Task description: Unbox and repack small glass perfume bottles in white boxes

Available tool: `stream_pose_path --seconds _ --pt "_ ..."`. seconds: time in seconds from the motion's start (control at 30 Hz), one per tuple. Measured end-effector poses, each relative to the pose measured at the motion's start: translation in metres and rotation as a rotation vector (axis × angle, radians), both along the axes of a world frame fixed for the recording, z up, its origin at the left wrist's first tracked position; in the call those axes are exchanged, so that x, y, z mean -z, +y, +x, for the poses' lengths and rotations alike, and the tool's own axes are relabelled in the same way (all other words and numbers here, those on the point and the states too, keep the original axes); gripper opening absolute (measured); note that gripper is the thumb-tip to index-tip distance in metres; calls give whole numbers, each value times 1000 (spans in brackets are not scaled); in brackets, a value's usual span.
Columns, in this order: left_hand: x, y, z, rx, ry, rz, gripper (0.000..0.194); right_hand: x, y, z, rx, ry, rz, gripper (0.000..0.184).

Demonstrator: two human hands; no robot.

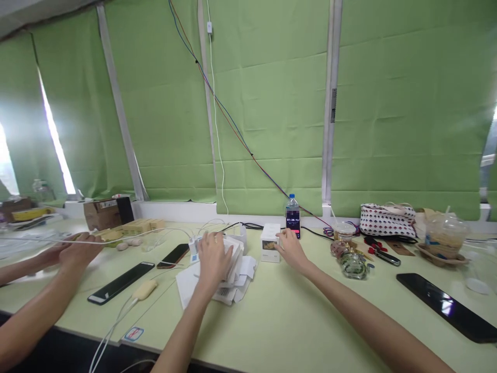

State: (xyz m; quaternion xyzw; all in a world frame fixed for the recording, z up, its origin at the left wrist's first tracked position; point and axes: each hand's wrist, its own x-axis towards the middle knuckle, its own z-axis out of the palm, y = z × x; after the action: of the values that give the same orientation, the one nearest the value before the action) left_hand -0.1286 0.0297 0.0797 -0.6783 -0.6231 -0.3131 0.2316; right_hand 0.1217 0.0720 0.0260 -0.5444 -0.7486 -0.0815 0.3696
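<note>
My left hand (pixel 213 258) lies over a pile of flattened white paper boxes (pixel 243 274), fingers curled over the top and thumb along the right side. To its right stands an upright small white box (pixel 271 254) with a picture on its front. My right hand (pixel 292 249) is at that box's right edge, fingertips bent in and touching it; whether it is gripped firmly is hard to see. Behind my right hand, a phone showing a timer (pixel 293 220) leans on a water bottle (pixel 292 198).
At left, another person's hands (pixel 79 251) are over the table near yellow blocks (pixel 135 227). A dark tablet (pixel 122 282), a phone (pixel 173 256) and a yellow charger (pixel 145 290) with cables lie nearby. On the right are a black phone (pixel 446 305), keys (pixel 382 251), a pouch (pixel 388 220) and drink cups (pixel 444 235).
</note>
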Motion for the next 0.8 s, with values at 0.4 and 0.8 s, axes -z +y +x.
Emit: stream_pose_path --seconds 0.4,0.8 --pt "39 26 88 601 -357 -220 52 -3 9 -25 61 -305 92 23" --pt "48 43 129 1274 93 -913 95 41 -67 79 -187 -375 236 9"
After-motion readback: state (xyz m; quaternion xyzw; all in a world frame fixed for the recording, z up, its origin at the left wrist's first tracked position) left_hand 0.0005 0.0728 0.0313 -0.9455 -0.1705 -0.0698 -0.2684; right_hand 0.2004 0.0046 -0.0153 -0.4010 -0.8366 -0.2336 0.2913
